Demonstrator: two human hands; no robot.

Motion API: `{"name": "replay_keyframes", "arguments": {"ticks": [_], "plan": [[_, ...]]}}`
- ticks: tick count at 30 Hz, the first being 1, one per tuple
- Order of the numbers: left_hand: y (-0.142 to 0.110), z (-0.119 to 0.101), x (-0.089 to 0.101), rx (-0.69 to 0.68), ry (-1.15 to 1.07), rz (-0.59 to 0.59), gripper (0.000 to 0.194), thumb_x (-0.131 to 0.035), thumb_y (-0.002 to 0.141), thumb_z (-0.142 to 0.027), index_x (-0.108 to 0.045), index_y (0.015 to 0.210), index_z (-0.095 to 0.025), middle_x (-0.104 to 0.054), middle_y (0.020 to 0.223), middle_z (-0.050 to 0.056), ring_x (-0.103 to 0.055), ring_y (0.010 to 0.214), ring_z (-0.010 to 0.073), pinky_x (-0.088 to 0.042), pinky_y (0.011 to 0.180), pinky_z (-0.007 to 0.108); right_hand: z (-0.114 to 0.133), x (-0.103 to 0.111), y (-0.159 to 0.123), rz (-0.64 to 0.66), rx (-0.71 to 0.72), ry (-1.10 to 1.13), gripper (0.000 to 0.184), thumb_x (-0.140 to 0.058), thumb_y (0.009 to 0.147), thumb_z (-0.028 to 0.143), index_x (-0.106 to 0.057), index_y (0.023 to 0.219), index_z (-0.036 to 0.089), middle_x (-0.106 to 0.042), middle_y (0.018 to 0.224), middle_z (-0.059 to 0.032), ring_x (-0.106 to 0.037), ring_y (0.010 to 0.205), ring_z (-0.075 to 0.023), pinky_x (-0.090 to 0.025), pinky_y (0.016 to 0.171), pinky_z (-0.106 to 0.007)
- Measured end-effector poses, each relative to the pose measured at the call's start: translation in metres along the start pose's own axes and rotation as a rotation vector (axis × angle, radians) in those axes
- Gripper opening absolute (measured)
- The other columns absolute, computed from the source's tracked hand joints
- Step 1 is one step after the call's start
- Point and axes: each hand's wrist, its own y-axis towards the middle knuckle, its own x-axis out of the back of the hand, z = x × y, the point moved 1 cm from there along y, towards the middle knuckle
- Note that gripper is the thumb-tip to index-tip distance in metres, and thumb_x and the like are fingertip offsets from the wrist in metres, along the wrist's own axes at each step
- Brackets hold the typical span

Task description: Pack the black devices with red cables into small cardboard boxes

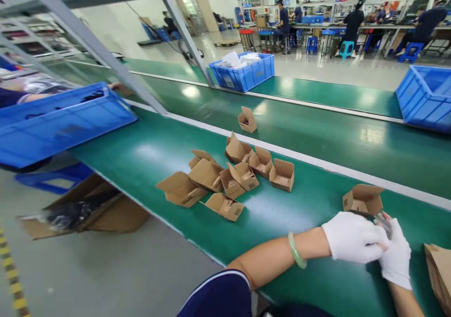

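Observation:
Both my hands wear white gloves and meet at the lower right over the green belt [289, 213]. My left hand [352, 237] is closed, its fingers curled against my right hand [396, 253]. Together they grip a small dark grey thing [384, 222] that I cannot make out. A jade bangle [296, 250] sits on my left wrist. Just beyond the hands stands one open cardboard box [362, 199]. A cluster of several small open cardboard boxes [229, 176] lies further left on the belt, and a single box [247, 119] sits on the far belt.
Blue crates stand at the left [59, 119], at the back [243, 73] and at the far right [426, 96]. Another person's arm reaches the left crate. A brown carton [440, 270] lies at the right edge. A cardboard box sits on the floor [88, 209]. People work at distant benches.

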Motion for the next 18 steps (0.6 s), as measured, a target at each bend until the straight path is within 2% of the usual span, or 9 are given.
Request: {"name": "replay_keyframes", "arguments": {"ticks": [3, 7, 12, 18], "plan": [[-0.037, 0.021, -0.019, 0.091, 0.050, 0.021, 0.033, -0.047, 0.087, -0.040, -0.059, 0.063, -0.020, -0.062, 0.065, -0.002, -0.059, 0.065, 0.0149, -0.039, 0.053, 0.029, 0.004, -0.002, -0.004, 0.007, -0.071, -0.151, 0.050, -0.042, 0.079, 0.048, -0.054, 0.120, 0.021, -0.067, 0.096, -0.0087, -0.062, 0.089, -0.0286, -0.047, 0.078, -0.040], [-0.070, 0.044, -0.029, 0.252, 0.054, 0.016, 0.031, -0.048, 0.086, -0.036, -0.056, 0.061, -0.019, -0.061, 0.065, -0.001, -0.058, 0.065, 0.0132, -0.040, 0.056, 0.025, 0.004, -0.005, -0.008, 0.064, -0.014, -0.256, 0.047, -0.041, 0.081, 0.047, -0.056, 0.116, 0.020, -0.066, 0.099, -0.0109, -0.062, 0.090, -0.0293, -0.048, 0.073, -0.037], [-0.077, 0.057, -0.027, 0.347, 0.016, 0.048, 0.028, -0.050, 0.085, -0.036, -0.056, 0.063, -0.019, -0.061, 0.069, -0.003, -0.059, 0.067, 0.0129, -0.038, 0.053, 0.024, -0.007, -0.009, -0.005, 0.089, -0.030, -0.338, 0.041, -0.045, 0.078, 0.049, -0.060, 0.106, 0.024, -0.068, 0.094, -0.0099, -0.063, 0.083, -0.0302, -0.050, 0.066, -0.037], [-0.079, 0.061, -0.026, 0.359, -0.005, 0.076, 0.026, -0.051, 0.084, -0.038, -0.058, 0.067, -0.020, -0.063, 0.072, -0.003, -0.060, 0.069, 0.0144, -0.039, 0.053, 0.024, -0.014, -0.006, 0.004, 0.097, -0.078, -0.376, 0.037, -0.053, 0.069, 0.052, -0.064, 0.094, 0.028, -0.068, 0.084, -0.0088, -0.063, 0.063, -0.0293, -0.049, 0.050, -0.036]]}}
